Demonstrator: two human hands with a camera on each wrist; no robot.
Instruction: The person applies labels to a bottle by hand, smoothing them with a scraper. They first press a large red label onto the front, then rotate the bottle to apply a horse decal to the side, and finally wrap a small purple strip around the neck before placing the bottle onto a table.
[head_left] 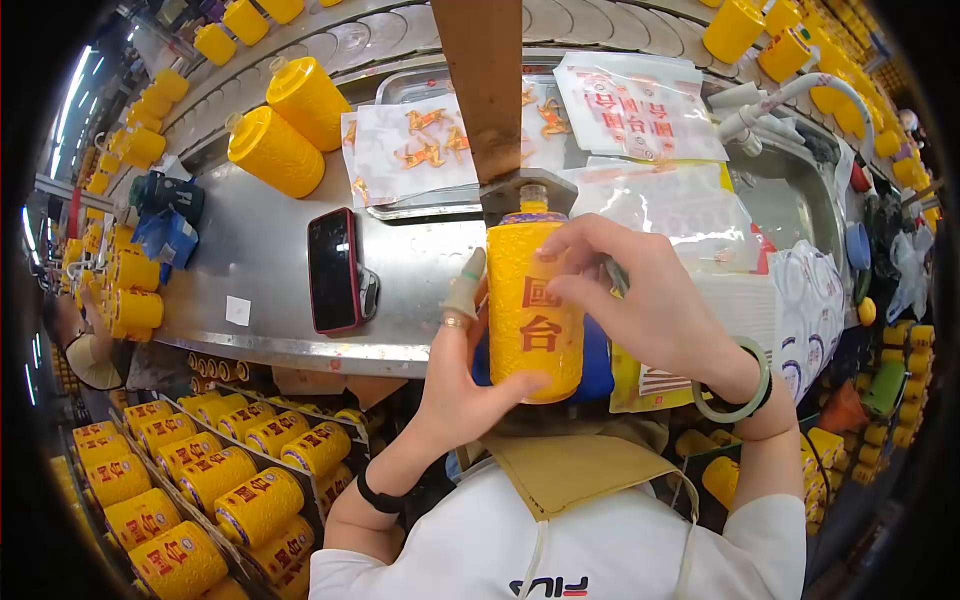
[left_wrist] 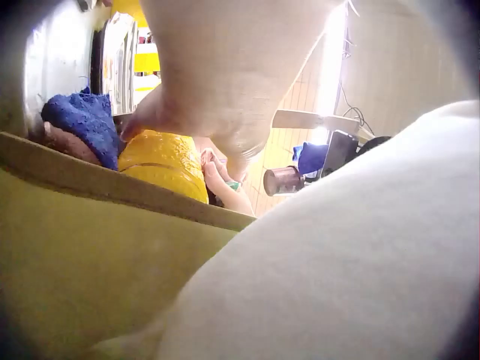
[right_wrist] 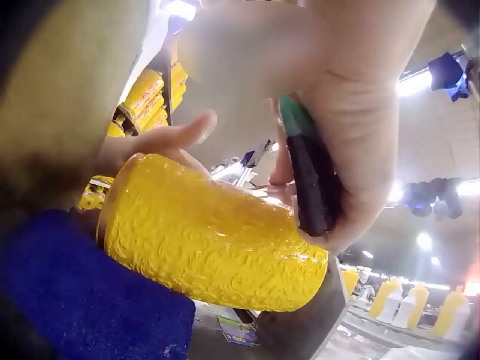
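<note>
A yellow embossed bottle (head_left: 512,275) with red characters and a clear neck stands out in the head view, its neck at a metal bracket (head_left: 560,192). My left hand (head_left: 455,375) grips the bottle's left side, thumb across its lower front. Beige covers wrap a fingertip of that hand. Over the bottle's upper right, my right hand (head_left: 645,290) has thumb and fingertips right at the printed face. In the right wrist view, its curled fingers hold a dark tool with a green end (right_wrist: 309,169). A blue cloth (right_wrist: 97,289) lies under the bottle.
A brown post (head_left: 480,90) rises beyond the bottle. Left of it lie a phone (head_left: 333,270) and two yellow bottles (head_left: 275,150). Printed character sheets (head_left: 630,105) lie to the right, near a sink with a white faucet (head_left: 790,105). Crates of yellow bottles (head_left: 250,500) stand lower left.
</note>
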